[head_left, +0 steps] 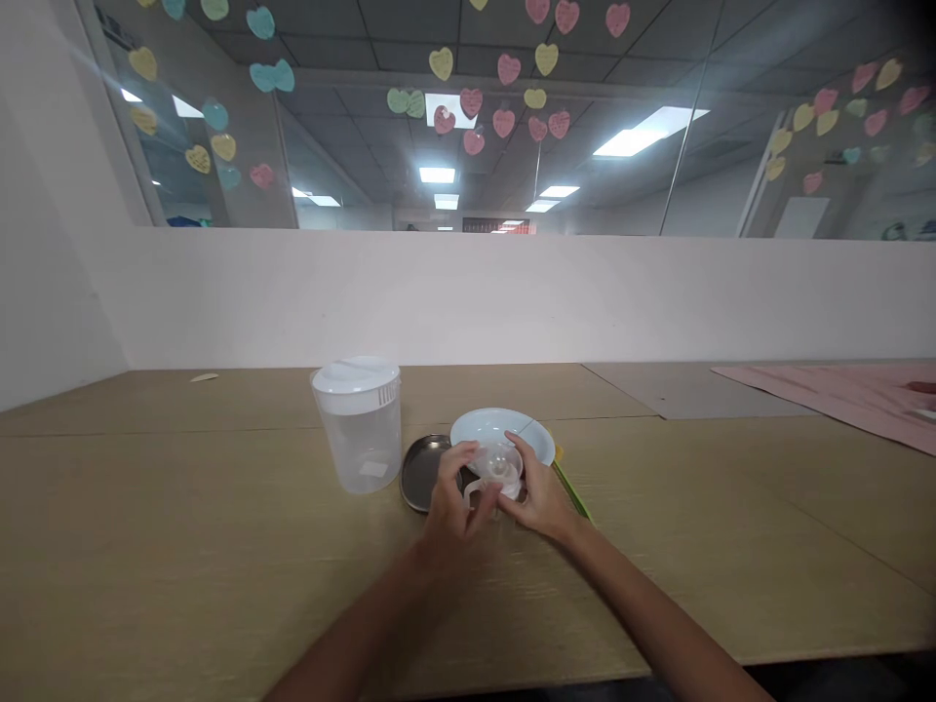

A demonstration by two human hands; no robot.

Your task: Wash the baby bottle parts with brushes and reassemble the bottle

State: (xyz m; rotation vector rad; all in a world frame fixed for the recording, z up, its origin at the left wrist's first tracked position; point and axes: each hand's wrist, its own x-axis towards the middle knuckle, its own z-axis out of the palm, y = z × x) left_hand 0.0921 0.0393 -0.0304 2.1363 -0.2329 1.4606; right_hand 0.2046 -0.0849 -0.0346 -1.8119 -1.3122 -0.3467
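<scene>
Between my two hands, a small clear plastic cup (pixel 500 462) with what looks like a whitish loop handle is held just in front of a white plate (pixel 468 426). My left hand (pixel 454 492) grips it from the left, thumb near the handle. From the right, my right hand (pixel 537 492) curls its fingers around the rim and side. The cup's exact kind is hard to make out. A dark metal tray (pixel 422 476) lies beside my left hand, partly hidden by it. Past my right hand, a thin green stick (pixel 572 490) with a yellow end slants along the table.
A tall translucent bucket (pixel 364 439) with a white lid stands left of the tray. Pink cloth (pixel 840 382) covers the far right of the wooden table (pixel 219 546), with part of a person's hand (pixel 922 387) at the edge. A white wall (pixel 475 292) borders the back.
</scene>
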